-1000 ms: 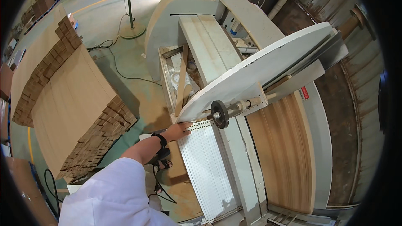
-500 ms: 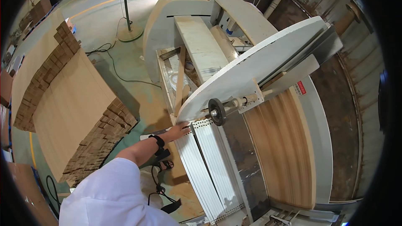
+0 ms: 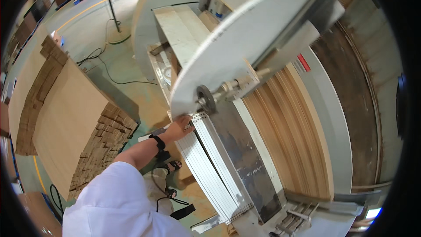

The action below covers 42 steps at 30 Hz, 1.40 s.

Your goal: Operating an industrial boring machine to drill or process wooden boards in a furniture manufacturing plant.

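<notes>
My left hand (image 3: 179, 128), with a black band on the wrist, reaches to the far end of the ribbed white slatted bed (image 3: 204, 162). Its fingers are apart and rest on the slat ends, just below the big pale rounded panel (image 3: 232, 44); no held object shows. Right beside the fingertips is a black handwheel (image 3: 205, 99) on a metal shaft. A stack of wooden boards (image 3: 289, 136) stands on edge in the machine, past a dark metal plate (image 3: 245, 162). My right hand is out of sight.
Tall stacks of pale wood pieces (image 3: 74, 118) stand at my left. A pedestal fan's base (image 3: 119, 36) is on the floor beyond, with a black cable (image 3: 109, 73) running to the machine. A clamp-like metal fitting (image 3: 298, 217) sits at the near end.
The whole view has shifted, so the machine appears further left and higher. More of the dark plate and a pale strip beside the wood stack now show. My left hand remains at the slat ends.
</notes>
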### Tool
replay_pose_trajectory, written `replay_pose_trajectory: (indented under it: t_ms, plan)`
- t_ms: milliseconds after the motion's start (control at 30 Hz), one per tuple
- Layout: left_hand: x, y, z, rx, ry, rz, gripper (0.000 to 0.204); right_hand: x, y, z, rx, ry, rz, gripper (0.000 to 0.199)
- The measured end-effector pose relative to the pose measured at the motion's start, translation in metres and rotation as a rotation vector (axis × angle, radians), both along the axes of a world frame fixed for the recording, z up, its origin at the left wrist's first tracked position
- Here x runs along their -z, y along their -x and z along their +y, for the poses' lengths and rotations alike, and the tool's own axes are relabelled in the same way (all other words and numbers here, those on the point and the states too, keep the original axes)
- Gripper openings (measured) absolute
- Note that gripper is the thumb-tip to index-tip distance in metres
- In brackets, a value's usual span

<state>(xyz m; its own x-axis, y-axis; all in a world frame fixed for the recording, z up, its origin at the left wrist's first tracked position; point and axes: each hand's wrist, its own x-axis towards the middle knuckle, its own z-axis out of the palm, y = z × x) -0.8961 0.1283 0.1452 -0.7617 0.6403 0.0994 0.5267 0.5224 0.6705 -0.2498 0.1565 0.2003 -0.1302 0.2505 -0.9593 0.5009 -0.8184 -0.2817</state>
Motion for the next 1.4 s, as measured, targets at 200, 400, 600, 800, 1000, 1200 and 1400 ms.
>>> replay_pose_trajectory:
  t_ms: [200,400,600,800,1000,1200,1400]
  plan:
    - [-0.051,-0.078,0.020,0.915,0.131,0.271,0.078,0.009,-0.008,-0.005,-0.090,-0.211,0.114,0.048]
    - [-0.056,-0.147,0.085,1.155,0.451,0.494,0.093,-0.033,0.024,0.006,0.123,-0.214,-0.066,0.049]
    - [-0.035,-0.145,0.072,1.128,0.291,0.548,0.086,-0.035,0.061,0.040,-0.069,-0.325,0.080,0.049]
    - [-0.037,-0.165,0.047,1.098,0.104,0.380,0.086,-0.022,0.111,0.114,-0.652,-0.926,0.113,0.044]
    - [-0.058,-0.176,-0.046,1.089,-0.269,0.408,0.078,-0.041,0.212,0.129,-1.185,-1.205,0.289,0.057]
    - [-0.125,-0.187,-0.093,1.044,-0.349,0.678,0.058,-0.071,0.294,0.076,-1.280,-1.213,0.396,0.058]
    - [-0.139,-0.180,-0.129,0.919,-0.274,0.695,0.054,-0.080,0.349,0.031,-1.311,-1.211,0.465,0.061]
